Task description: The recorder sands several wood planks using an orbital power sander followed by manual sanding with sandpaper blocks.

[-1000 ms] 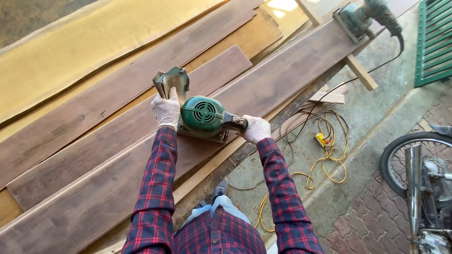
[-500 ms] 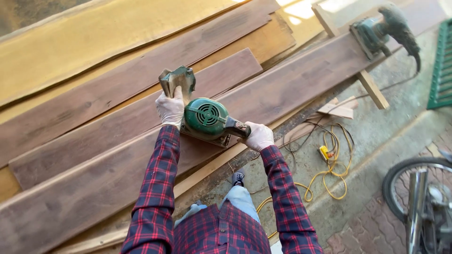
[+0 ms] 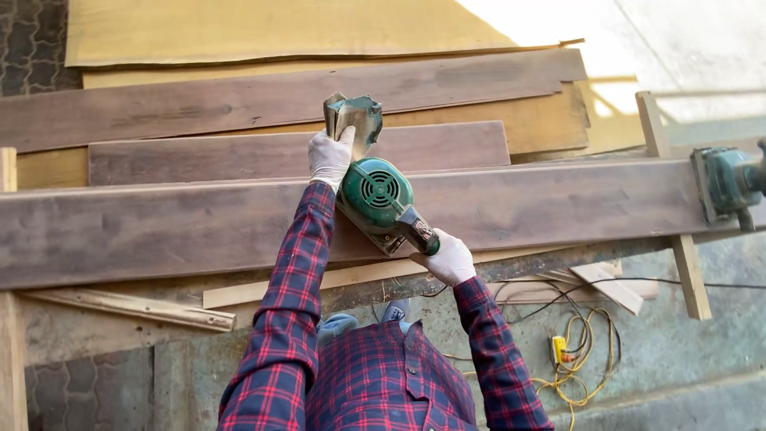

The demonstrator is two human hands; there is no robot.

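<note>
The person leans over a long dark plank (image 3: 199, 227) with a green power planer (image 3: 375, 195) resting on its top face, near the middle of the board. The gloved left hand (image 3: 329, 156) is clenched around the front handle, the gloved right hand (image 3: 449, 259) grips the rear handle. More planks (image 3: 263, 96) lie beyond. A second green power tool (image 3: 730, 182) sits at the plank's right end, and a yellow cord (image 3: 578, 355) is coiled on the ground below.

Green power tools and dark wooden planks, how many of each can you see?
Green power tools: 2, one under both hands, one at the right edge.
Dark wooden planks: 3, far, middle, near.
Total: 5
</note>
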